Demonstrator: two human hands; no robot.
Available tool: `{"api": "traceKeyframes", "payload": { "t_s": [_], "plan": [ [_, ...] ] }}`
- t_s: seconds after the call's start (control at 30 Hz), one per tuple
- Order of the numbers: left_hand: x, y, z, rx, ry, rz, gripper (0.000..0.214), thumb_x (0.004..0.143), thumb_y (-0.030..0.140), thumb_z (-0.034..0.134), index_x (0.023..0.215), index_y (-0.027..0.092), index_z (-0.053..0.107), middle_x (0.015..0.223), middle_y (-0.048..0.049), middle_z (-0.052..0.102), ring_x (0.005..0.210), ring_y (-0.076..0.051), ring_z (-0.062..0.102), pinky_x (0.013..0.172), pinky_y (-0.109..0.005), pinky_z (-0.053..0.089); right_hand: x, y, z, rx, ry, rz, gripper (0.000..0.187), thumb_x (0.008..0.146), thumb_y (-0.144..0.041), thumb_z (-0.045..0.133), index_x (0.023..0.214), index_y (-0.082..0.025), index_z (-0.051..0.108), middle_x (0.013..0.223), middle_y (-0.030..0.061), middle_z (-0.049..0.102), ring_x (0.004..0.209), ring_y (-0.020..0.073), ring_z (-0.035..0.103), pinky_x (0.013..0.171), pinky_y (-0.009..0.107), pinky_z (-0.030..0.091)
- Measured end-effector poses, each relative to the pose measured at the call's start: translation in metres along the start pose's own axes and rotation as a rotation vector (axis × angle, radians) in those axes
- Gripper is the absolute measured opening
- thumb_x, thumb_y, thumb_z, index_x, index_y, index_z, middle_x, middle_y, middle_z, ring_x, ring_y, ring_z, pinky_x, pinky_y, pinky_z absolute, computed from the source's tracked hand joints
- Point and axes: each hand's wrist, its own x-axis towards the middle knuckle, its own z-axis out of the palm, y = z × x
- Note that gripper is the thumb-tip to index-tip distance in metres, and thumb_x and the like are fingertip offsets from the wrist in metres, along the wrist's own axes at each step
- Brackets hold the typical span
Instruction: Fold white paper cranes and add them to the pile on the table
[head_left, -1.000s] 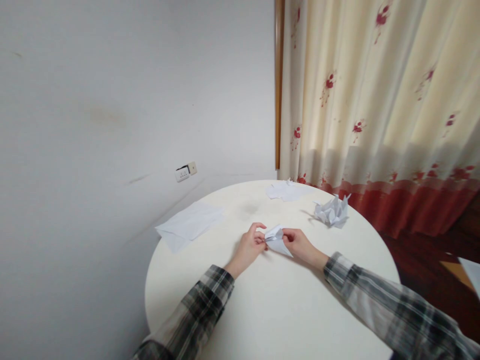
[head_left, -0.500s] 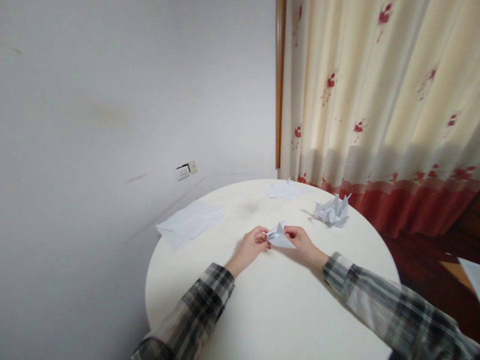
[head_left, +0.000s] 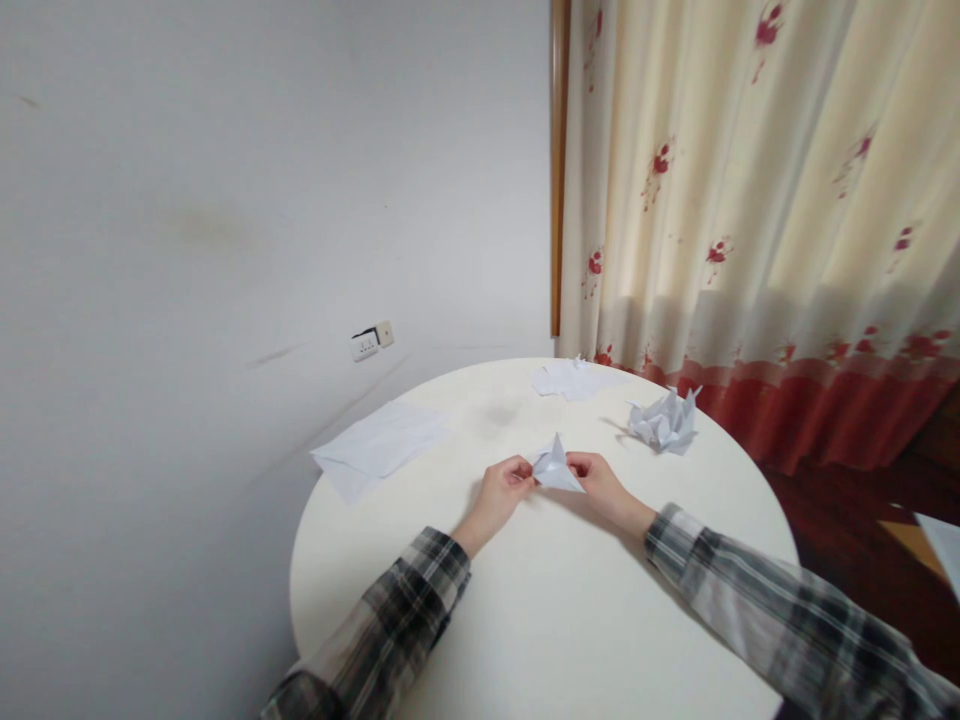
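Between my two hands, a little above the round white table [head_left: 517, 610], is a folded piece of white paper [head_left: 556, 470] with one pointed flap standing up. My left hand [head_left: 507, 490] pinches its left corner between thumb and fingers. On the opposite side, my right hand [head_left: 598, 482] is closed on the right edge of the same paper; some of its fingertips are hidden behind the folds.
Flat white sheets [head_left: 379, 445] lie at the table's left edge. More paper pieces [head_left: 570, 380] rest at the far side. A cluster of folded paper cranes [head_left: 666, 422] sits at the right. Beyond are a wall socket [head_left: 365, 346] and a flowered curtain [head_left: 720, 200].
The upright flap of the folded paper now stands taller and wider open. My right fingers have shifted slightly from the flap to the paper's right edge. My left hand has barely moved.
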Motion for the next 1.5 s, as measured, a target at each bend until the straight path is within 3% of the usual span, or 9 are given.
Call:
{"api": "traceKeyframes", "payload": {
  "t_s": [0.13,0.4,0.6,0.73,0.87,1.07,1.3,1.5],
  "plan": [
    [0.002,-0.004,-0.001,-0.088,-0.055,-0.026,0.026,0.051,0.029,0.069,0.054,0.012,0.049,0.051,0.0037,0.051,0.049,-0.007,0.045,0.049,-0.018,0.033,-0.002,-0.003,0.001,0.057,0.003,0.007,0.026,0.062,-0.035,0.061,0.074,-0.012,0.061,0.06,-0.0001,0.055,0.058,0.0111,0.046,0.051,0.02,0.032],
    [-0.002,-0.002,0.0,-0.101,-0.153,-0.106,0.024,0.058,0.03,0.065,0.07,0.01,0.059,0.064,-0.0022,0.06,0.058,-0.01,0.051,0.056,-0.02,0.038,-0.001,-0.003,-0.002,0.088,0.004,0.03,0.028,0.064,-0.037,0.061,0.068,-0.01,0.06,0.057,-0.0008,0.053,0.053,0.0084,0.043,0.049,0.019,0.031],
    [0.005,-0.008,-0.003,-0.085,-0.033,-0.055,0.016,0.059,0.025,0.064,0.064,0.012,0.054,0.061,0.0,0.058,0.058,-0.011,0.053,0.058,-0.021,0.04,-0.002,-0.001,0.0,0.214,-0.068,0.154,0.033,0.066,-0.04,0.061,0.082,-0.011,0.057,0.044,-0.0062,0.045,0.036,0.0049,0.037,0.037,0.017,0.026],
    [0.006,-0.012,-0.008,-0.094,-0.06,-0.04,0.019,0.063,0.028,0.061,0.068,0.013,0.051,0.064,0.0002,0.057,0.058,-0.01,0.054,0.056,-0.021,0.041,-0.002,-0.004,-0.006,0.383,-0.079,0.254,0.041,0.074,-0.049,0.047,0.079,-0.01,0.056,0.051,0.0008,0.056,0.037,0.0066,0.045,0.039,0.018,0.032],
    [0.001,-0.007,-0.008,-0.039,-0.114,-0.08,0.021,0.069,0.033,0.056,0.075,0.014,0.05,0.07,-0.002,0.059,0.063,-0.012,0.059,0.058,-0.022,0.043,-0.003,-0.011,-0.012,0.483,-0.208,0.312,0.06,0.079,-0.058,0.03,0.075,-0.006,0.059,0.056,0.008,0.06,0.043,0.0102,0.052,0.045,0.022,0.039],
    [0.0,-0.008,-0.007,0.015,-0.133,-0.098,0.026,0.07,0.037,0.056,0.079,0.013,0.051,0.07,-0.004,0.062,0.059,-0.012,0.06,0.055,-0.021,0.044,-0.003,-0.017,-0.014,0.368,-0.22,0.215,0.037,0.069,-0.044,0.057,0.073,-0.008,0.061,0.067,0.0075,0.064,0.047,0.0081,0.053,0.049,0.02,0.04],
    [0.003,-0.005,-0.006,-0.115,-0.132,-0.271,0.031,0.062,0.037,0.065,0.077,0.012,0.053,0.068,-0.0051,0.064,0.055,-0.011,0.06,0.054,-0.021,0.045,-0.002,-0.016,-0.015,0.146,-0.166,0.107,0.038,0.07,-0.046,0.054,0.068,-0.01,0.062,0.053,0.0021,0.058,0.048,0.0088,0.051,0.049,0.02,0.039],
    [-0.002,0.006,-0.007,-0.183,-0.187,-0.318,0.032,0.063,0.036,0.064,0.081,0.011,0.054,0.074,-0.0066,0.065,0.06,-0.011,0.061,0.057,-0.02,0.046,-0.008,-0.015,-0.014,-0.003,-0.132,-0.038,0.031,0.074,-0.04,0.052,0.075,-0.012,0.064,0.06,0.0019,0.059,0.05,0.0077,0.05,0.051,0.019,0.038]
  ]
}}
